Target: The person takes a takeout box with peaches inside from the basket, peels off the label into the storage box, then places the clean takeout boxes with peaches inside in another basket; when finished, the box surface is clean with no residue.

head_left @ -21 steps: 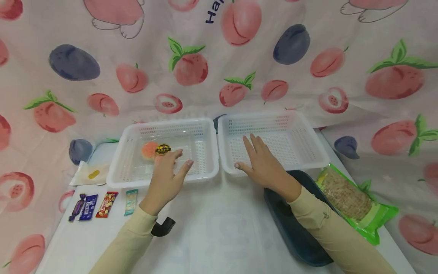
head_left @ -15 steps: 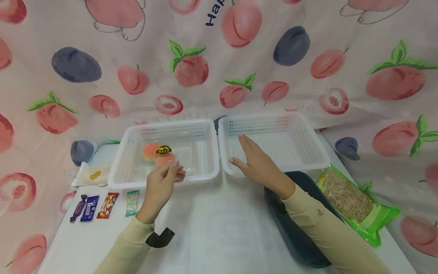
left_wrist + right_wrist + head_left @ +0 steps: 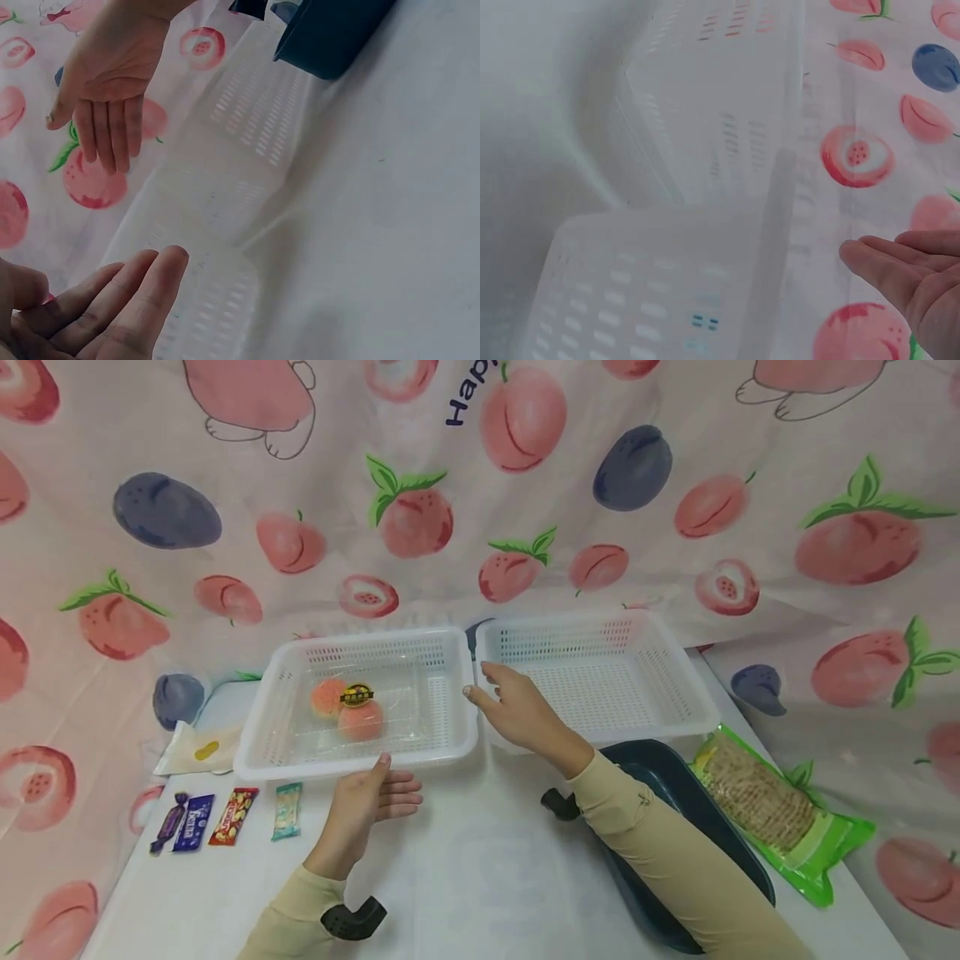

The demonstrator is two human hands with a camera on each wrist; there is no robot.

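Note:
Just in front of the left white basket point(image 3: 300, 768) is my left hand point(image 3: 367, 802), its fingers straight and holding nothing. In that basket lies a clear plastic box point(image 3: 402, 697) with two peach-coloured round items point(image 3: 361, 721) and a black-and-gold label. My right hand point(image 3: 522, 712) hovers over the near left side of the right white basket point(image 3: 667, 729), fingers loosely extended and nothing held. The left wrist view shows both hands point(image 3: 124, 315) apart, above the baskets. In the right wrist view, the right hand's fingers point(image 3: 885, 274) are away from the basket wall.
At the right, a dark blue tray point(image 3: 667, 768) lies partly under the right forearm, beside a green bag of brown food point(image 3: 765, 793). Several wrapped snacks point(image 3: 234, 817) line the left side, with a white packet point(image 3: 197, 750) behind them. A fruit-print cloth point(image 3: 450, 593) hangs behind.
My left hand has drawn back from over the box to in front of the left basket, its fingers straightening. The right hand has shifted left, towards the gap between the baskets.

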